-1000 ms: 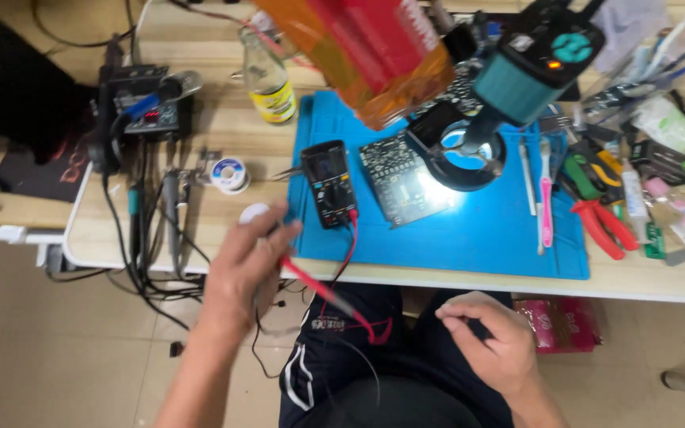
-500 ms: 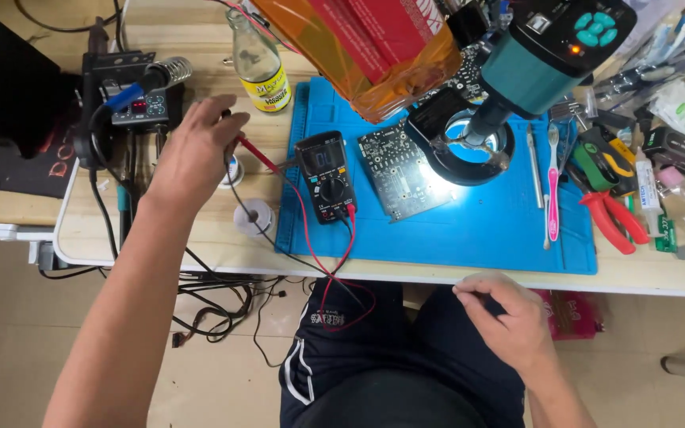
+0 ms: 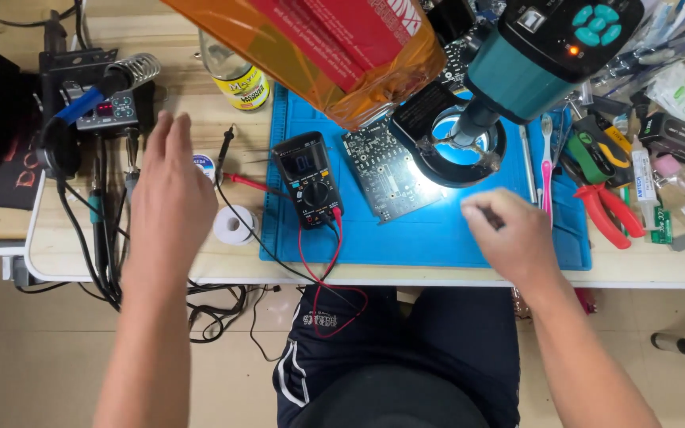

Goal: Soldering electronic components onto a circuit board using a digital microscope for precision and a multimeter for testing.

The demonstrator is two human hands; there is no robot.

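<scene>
The left hand hovers flat, fingers spread and empty, just left of the red probe, which lies crosswise pointing left, while the right hand, farther off, pinches something unclear.

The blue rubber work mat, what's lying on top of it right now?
On the blue rubber work mat: a black multimeter, a dark circuit board and a lit ring lamp. The orange plastic bag hides the mat's far edge.
</scene>
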